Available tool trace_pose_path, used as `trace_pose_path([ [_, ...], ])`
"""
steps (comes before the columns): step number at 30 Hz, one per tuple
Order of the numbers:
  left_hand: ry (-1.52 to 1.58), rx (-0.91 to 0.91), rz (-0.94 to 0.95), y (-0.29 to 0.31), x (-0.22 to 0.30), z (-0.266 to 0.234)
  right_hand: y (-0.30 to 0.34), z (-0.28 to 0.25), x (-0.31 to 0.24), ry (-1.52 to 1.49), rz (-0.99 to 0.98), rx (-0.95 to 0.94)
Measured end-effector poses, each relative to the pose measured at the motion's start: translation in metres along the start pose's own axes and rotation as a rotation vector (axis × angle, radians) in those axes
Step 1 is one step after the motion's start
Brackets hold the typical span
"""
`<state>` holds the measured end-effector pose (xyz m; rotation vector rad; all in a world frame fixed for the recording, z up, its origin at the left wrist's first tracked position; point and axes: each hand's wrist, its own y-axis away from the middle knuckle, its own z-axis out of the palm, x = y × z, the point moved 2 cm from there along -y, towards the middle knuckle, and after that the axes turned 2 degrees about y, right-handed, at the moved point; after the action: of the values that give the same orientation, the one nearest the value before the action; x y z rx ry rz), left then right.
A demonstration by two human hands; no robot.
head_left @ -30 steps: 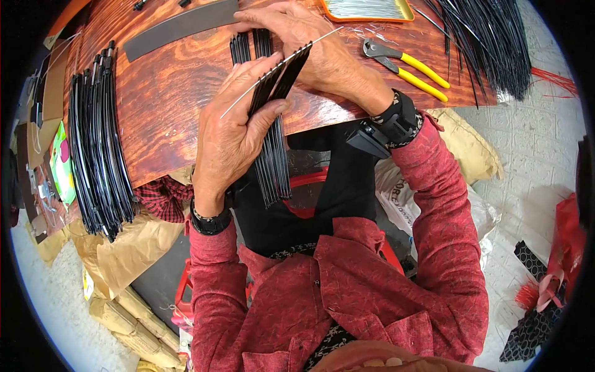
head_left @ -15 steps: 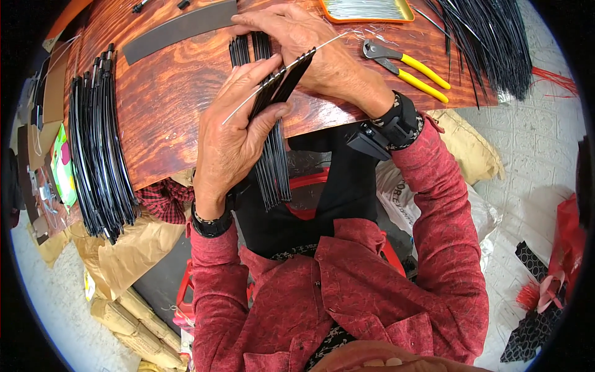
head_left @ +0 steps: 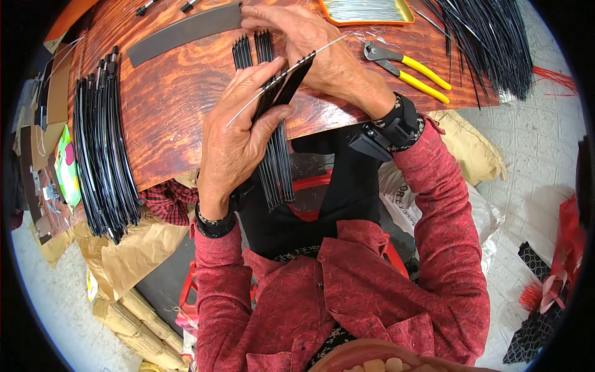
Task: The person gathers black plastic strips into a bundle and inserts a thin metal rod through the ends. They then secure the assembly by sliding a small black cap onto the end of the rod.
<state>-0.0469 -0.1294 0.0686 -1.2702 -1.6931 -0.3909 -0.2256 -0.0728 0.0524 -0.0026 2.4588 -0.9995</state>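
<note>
My left hand (head_left: pixel 232 139) is closed around a row of thin black strips (head_left: pixel 277 170), its thumb pressing on their near side. A thin pale wire (head_left: pixel 248 106) runs slantwise across the row and sticks out past both ends. The strips' lower ends hang over the table edge; their pointed tips (head_left: pixel 263 42) show above my fingers. My right hand (head_left: pixel 322 59) arches beyond the row, fingers stretched left and thumb hidden. Its fingertips are by the end of a curved dark grey band (head_left: pixel 186 34); I cannot tell whether they touch it.
Yellow-handled end cutters (head_left: pixel 406 71) lie right of my right hand, below an orange-rimmed tray (head_left: pixel 365 12) of thin wires. Black strands (head_left: pixel 489 46) are heaped at the far right. A bundle of black rods (head_left: pixel 105 149) overhangs the left table edge (head_left: pixel 167 177).
The view has shifted a little, so the table's left side sits slightly further right. My left hand keeps its hold on the strips, and my right-hand fingers have moved slightly.
</note>
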Motion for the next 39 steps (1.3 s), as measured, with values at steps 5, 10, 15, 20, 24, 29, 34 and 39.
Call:
trace_pose_path([
  [5, -0.084, -0.005, 0.081, 0.0, -0.003, 0.0, 0.0, 0.001, 0.0, -0.111, 0.09, -0.026],
  [10, -0.071, 0.021, 0.088, 0.0, -0.003, 0.002, 0.002, -0.001, 0.001, -0.06, 0.046, 0.063],
  [15, 0.052, 0.038, 0.043, 0.001, -0.002, 0.002, 0.0, -0.006, 0.001, -0.047, 0.071, 0.111],
  [20, 0.051, 0.029, 0.053, 0.001, -0.007, 0.004, 0.002, -0.008, 0.002, 0.011, 0.085, 0.122],
  [24, 0.063, 0.034, 0.016, 0.005, -0.012, 0.004, 0.002, -0.009, 0.001, 0.04, 0.097, 0.093],
  [29, 0.059, 0.047, 0.013, 0.004, -0.007, 0.005, 0.001, -0.006, 0.004, 0.073, 0.058, 0.122],
  [34, 0.089, 0.007, -0.054, 0.002, 0.003, 0.003, 0.001, -0.008, 0.003, 0.022, 0.021, 0.196],
  [39, 0.024, 0.001, -0.01, 0.002, 0.0, 0.003, 0.003, -0.007, 0.006, 0.09, 0.038, 0.111],
])
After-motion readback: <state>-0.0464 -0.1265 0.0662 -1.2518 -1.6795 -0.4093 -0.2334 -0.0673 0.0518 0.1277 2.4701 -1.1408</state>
